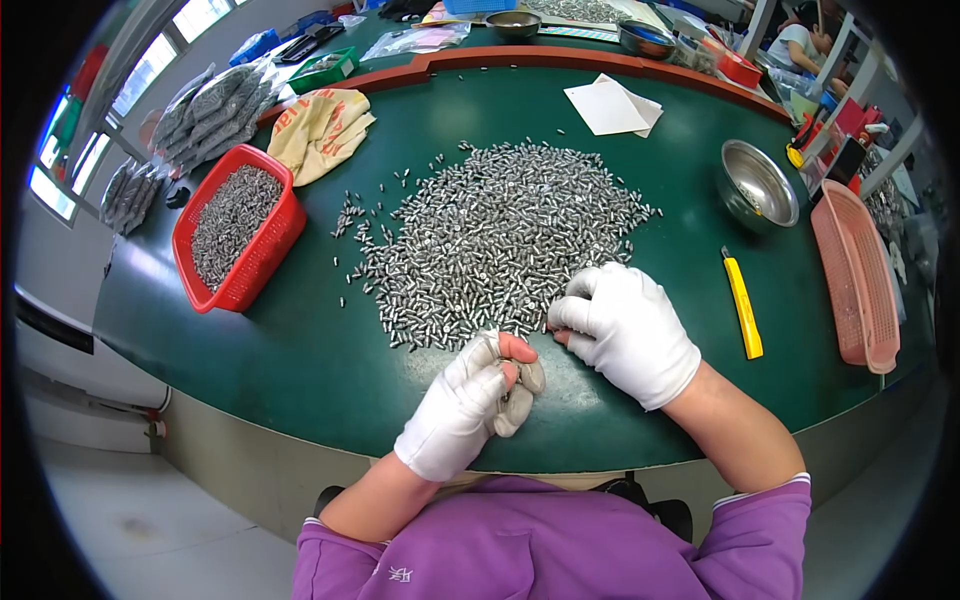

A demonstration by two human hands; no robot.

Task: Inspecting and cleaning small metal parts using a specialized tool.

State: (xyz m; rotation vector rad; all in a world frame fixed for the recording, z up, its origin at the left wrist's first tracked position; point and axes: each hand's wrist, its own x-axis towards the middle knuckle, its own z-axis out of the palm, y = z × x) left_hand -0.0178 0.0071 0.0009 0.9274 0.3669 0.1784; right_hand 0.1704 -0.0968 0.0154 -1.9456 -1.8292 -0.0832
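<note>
A wide pile of small silvery metal parts (510, 235), each short and pin-like, lies on the green tabletop (330, 370). My left hand (465, 400), in a white glove with bare thumb and index tips, is curled closed just in front of the pile's near edge. Whatever it may hold is hidden by the fingers. At the pile's near right edge is my right hand (630, 335), gloved in white too, palm down with fingers bent together. Its fingertips are mostly covered by the hand, so what they pinch cannot be seen.
On the left stand a red basket (290, 225) full of similar parts, a yellowish cloth (320, 130) and stacked grey bags (215, 110). To the right are a yellow utility knife (742, 305), a steel bowl (765, 175) and a pink basket (850, 280). White cards (605, 105) lie behind.
</note>
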